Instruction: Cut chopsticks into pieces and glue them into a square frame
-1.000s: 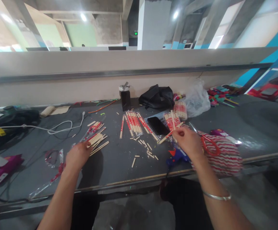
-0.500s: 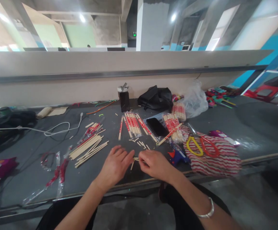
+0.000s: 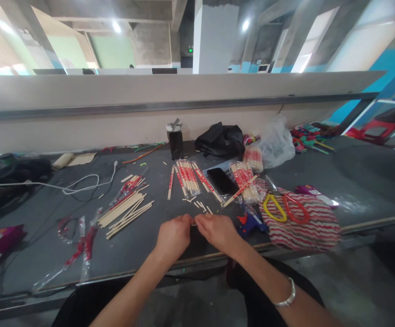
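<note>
My left hand (image 3: 174, 235) and my right hand (image 3: 217, 230) meet fingertip to fingertip above the front of the dark table. Both are closed, pinching a short piece of wooden chopstick (image 3: 193, 222) whose middle barely shows between them. Beyond my fingers lie several short cut pieces (image 3: 202, 206). Wrapped chopsticks with red paper bands (image 3: 187, 178) are spread behind those. To the left of my left hand, bare chopsticks (image 3: 124, 210) lie in a loose pile. Close by my right hand is a blue tool with an orange tip (image 3: 254, 223).
Scissors with yellow and red handles (image 3: 275, 208) rest on a striped cloth (image 3: 306, 231). A black phone (image 3: 222, 180) lies near bundled chopsticks (image 3: 245, 179). Behind are a black bag (image 3: 221, 140) and a clear plastic bag (image 3: 278, 145). Torn wrappers (image 3: 87, 240) and a white cable (image 3: 81, 181) lie left.
My left hand has gone from spread fingers to a closed pinch and moved right, against my right fingertips. The small sticks seen beneath my hands are now covered or lifted.
</note>
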Available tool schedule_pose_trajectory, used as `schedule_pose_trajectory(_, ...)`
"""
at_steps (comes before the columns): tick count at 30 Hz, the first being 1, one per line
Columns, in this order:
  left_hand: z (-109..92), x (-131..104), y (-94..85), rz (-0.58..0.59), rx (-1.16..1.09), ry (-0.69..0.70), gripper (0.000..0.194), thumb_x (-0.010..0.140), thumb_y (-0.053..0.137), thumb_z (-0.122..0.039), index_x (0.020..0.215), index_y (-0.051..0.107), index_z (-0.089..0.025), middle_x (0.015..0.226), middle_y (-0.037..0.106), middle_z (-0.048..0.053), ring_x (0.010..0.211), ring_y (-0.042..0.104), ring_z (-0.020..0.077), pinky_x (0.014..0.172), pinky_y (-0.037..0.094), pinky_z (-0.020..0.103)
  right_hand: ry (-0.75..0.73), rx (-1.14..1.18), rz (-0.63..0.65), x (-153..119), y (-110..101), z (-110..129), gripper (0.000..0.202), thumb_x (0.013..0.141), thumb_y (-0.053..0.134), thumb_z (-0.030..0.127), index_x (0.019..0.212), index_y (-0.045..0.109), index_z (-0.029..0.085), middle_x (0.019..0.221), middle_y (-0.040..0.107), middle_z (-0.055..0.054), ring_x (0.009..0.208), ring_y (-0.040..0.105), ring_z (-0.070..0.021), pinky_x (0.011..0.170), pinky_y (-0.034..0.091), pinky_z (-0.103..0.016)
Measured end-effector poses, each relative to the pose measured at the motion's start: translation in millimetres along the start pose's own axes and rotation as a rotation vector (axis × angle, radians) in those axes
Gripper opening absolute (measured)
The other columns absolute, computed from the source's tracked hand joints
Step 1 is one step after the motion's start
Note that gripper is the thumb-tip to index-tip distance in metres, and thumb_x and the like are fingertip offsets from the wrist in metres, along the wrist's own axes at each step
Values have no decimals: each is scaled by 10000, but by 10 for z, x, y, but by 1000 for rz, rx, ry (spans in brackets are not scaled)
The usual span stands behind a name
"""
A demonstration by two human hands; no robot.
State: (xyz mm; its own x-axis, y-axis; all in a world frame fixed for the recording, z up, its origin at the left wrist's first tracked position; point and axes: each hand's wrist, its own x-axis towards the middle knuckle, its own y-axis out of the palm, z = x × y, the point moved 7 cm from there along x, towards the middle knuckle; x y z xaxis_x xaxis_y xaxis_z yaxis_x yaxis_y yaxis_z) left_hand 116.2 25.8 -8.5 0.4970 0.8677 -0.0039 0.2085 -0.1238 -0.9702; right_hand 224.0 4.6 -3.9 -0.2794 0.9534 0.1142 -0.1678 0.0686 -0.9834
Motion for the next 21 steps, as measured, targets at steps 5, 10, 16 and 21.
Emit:
schedule_pose_trajectory(5,-192,162,46,-16,25,-83,222,887,372,-158,941,585,-183,874,697,96,781,676,234,636,468,301,138,-22,-17,-17,31,-151,279,967,349,250,930,622,207,831,727,-53,715,678,-175,556,339,-243)
schedule_pose_trajectory(10,-516,396,117,-23,-57,15,225,900,377,-171,950,597,-169,860,688,104,804,668,224,679,478,301,149,-47,-4,-56,-205,-526,280,947,404,260,883,672,213,802,725,-61,742,669,-190,606,379,-253)
schedule_pose_trajectory(16,-854,648,-14,-134,-84,173,373,960,299,-324,908,634,-167,969,634,121,964,596,231,858,443,354,24,51,-121,-218,-400,-1034,229,867,522,213,1005,705,213,963,698,-67,942,609,-206,851,422,-322)
schedule_pose_trajectory(21,-1094,1033,47,-97,-110,195,299,936,374,-289,947,641,-156,983,620,119,957,600,221,845,462,347,153,95,-245,-296,-395,-1312,266,828,509,167,1022,690,188,1011,701,-79,973,605,-227,891,429,-357)
